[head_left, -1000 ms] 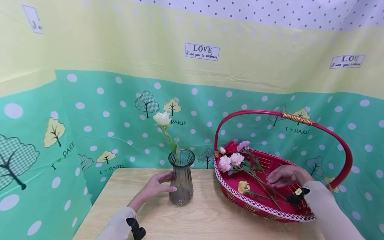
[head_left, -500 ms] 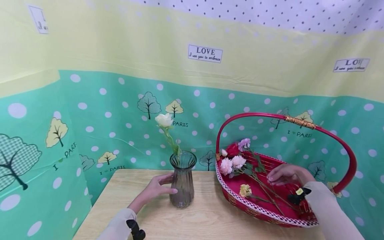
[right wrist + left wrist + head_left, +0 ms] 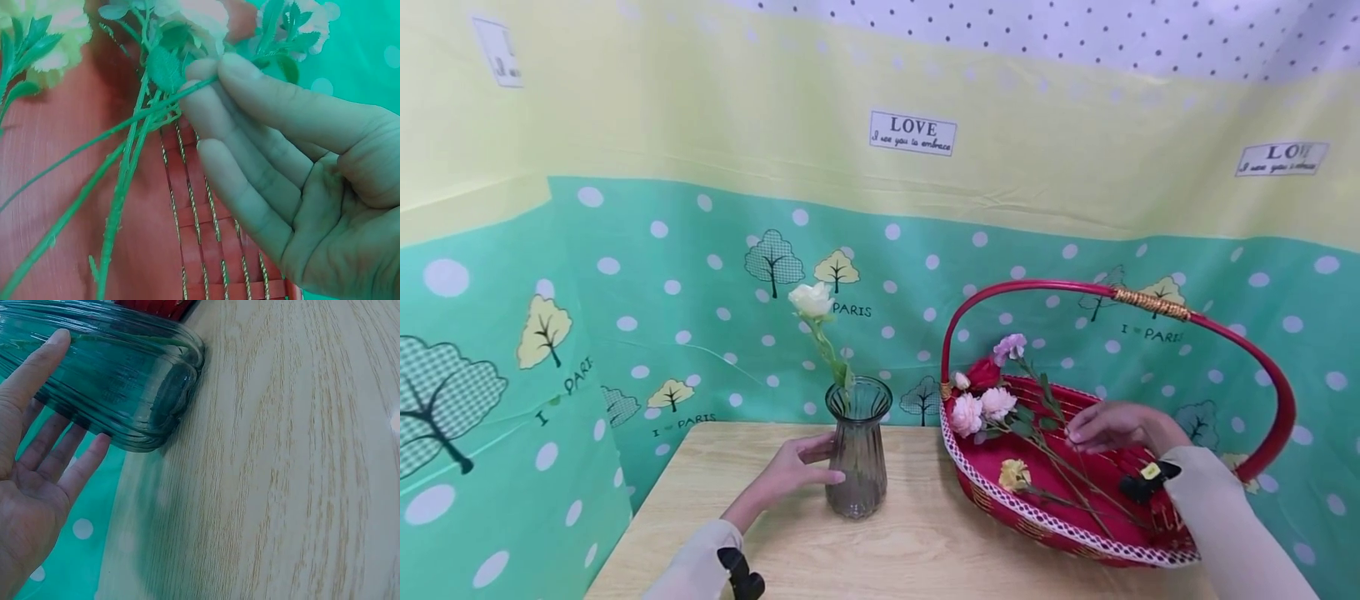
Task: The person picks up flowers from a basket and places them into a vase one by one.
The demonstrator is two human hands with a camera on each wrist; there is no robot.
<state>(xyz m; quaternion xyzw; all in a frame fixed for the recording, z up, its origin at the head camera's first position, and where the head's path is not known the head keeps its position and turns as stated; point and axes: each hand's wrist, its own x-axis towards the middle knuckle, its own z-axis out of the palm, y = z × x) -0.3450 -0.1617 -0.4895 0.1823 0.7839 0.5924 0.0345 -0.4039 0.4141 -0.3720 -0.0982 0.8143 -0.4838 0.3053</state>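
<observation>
A ribbed, smoky glass vase (image 3: 859, 471) stands upright on the table, holding one white flower (image 3: 812, 300) that leans left. My left hand (image 3: 793, 467) holds the vase lightly from its left side, thumb in front and fingers reaching behind. Over the red basket (image 3: 1067, 540), my right hand (image 3: 1116, 427) pinches a thin green stem (image 3: 119, 128) between thumb and fingertips. That stem appears to lead to the purple flower (image 3: 1010, 348). Pink flowers (image 3: 967, 414), a red flower (image 3: 982, 374) and a yellow flower (image 3: 1014, 475) lie in the basket.
The basket's tall red handle (image 3: 1052, 286) arches above the right hand. The basket stands at the right of the wooden table (image 3: 880, 558). A green and yellow patterned cloth (image 3: 700, 250) hangs close behind and along the left side.
My right hand has lifted slightly, and the purple flower has risen above the other flowers. My left hand stays at the vase. The head view has shifted a little.
</observation>
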